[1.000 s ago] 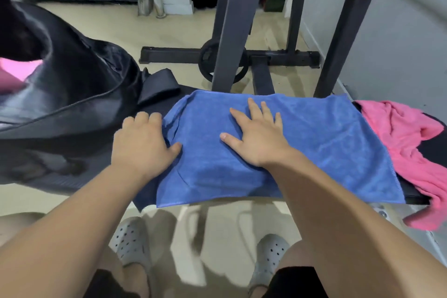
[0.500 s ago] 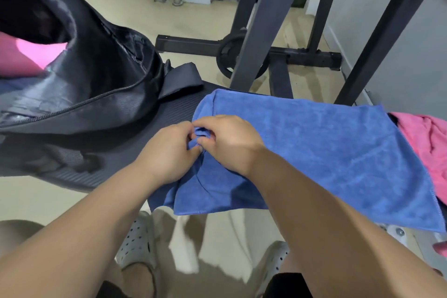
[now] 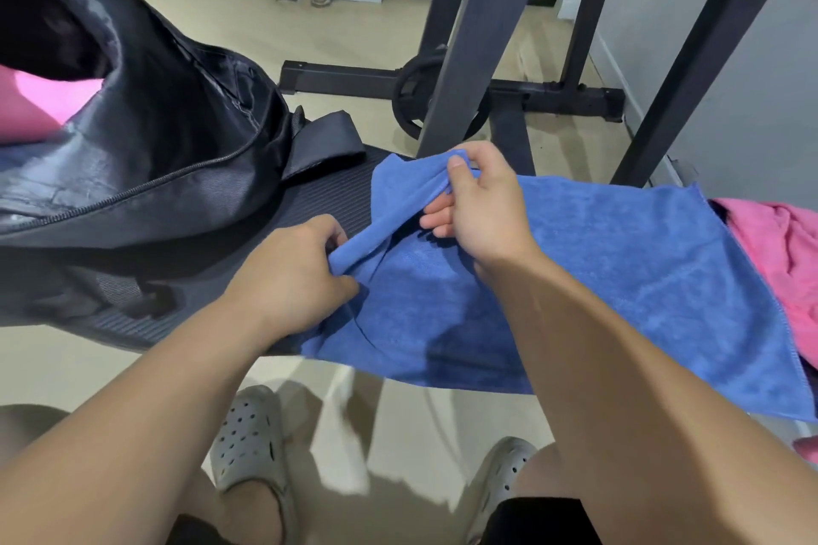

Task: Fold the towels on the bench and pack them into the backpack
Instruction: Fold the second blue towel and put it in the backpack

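Note:
A blue towel (image 3: 619,279) lies spread across the dark padded bench (image 3: 318,204). My left hand (image 3: 287,274) pinches the towel's left edge near its front. My right hand (image 3: 478,204) pinches the same edge farther back and holds it lifted off the bench. A black backpack (image 3: 155,137) lies open on the bench to the left, with something pink (image 3: 40,102) showing inside it. A crumpled pink towel (image 3: 779,252) sits at the right end of the bench.
Dark metal gym-frame legs (image 3: 460,58) and a base bar with a round weight plate (image 3: 411,93) stand behind the bench. A grey wall (image 3: 752,80) is at the right. My feet in grey clogs (image 3: 248,438) are on the beige floor below.
My hands went from lying flat on the towel to pinching its left edge together, then spread apart along that edge, the right hand lifting it toward the back.

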`<action>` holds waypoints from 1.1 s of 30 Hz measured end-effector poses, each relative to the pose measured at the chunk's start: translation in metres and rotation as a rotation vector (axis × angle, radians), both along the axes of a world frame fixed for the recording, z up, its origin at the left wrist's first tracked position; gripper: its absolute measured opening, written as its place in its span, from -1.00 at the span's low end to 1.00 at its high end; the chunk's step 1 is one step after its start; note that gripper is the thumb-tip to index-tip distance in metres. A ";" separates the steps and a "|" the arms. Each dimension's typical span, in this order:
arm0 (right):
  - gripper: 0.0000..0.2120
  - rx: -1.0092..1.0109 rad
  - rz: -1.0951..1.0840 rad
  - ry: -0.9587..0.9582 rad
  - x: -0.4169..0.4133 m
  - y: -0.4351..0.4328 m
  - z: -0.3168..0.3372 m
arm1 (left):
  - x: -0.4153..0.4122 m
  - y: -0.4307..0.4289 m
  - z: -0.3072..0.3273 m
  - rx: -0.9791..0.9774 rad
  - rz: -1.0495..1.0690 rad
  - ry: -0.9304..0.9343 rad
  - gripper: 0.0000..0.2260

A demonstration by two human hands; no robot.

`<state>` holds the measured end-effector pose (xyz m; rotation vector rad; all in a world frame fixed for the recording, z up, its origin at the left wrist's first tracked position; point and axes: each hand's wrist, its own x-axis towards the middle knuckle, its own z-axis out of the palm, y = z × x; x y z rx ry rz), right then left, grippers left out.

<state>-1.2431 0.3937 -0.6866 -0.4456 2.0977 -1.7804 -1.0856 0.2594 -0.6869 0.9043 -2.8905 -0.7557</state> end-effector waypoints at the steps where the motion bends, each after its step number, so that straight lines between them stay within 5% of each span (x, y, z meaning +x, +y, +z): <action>1: -0.85 -0.019 -0.028 -0.024 -0.003 0.003 0.000 | 0.001 0.000 0.002 -0.007 0.012 0.010 -0.80; 7: -0.80 -0.115 -0.146 -0.197 -0.017 0.020 -0.003 | 0.006 0.006 0.016 0.002 0.032 0.057 -0.88; 12: -0.80 -0.188 -0.189 -0.276 -0.028 0.032 -0.006 | 0.004 0.030 0.044 0.207 -0.026 0.132 -0.93; 22: -0.76 -0.285 -0.247 -0.252 -0.063 0.091 -0.005 | -0.037 0.134 0.027 0.464 -0.335 0.015 -0.88; 25: -0.67 -0.176 -0.139 -0.292 -0.070 0.113 -0.015 | -0.051 0.157 0.005 0.462 -0.346 0.003 -0.81; 29: -0.88 -0.045 -0.063 -0.241 -0.071 0.125 -0.019 | -0.055 0.165 -0.014 0.361 -0.356 0.031 -0.76; 33: -0.67 0.079 -0.013 -0.147 -0.072 0.125 -0.021 | -0.052 0.164 -0.009 0.537 -0.277 0.022 -0.87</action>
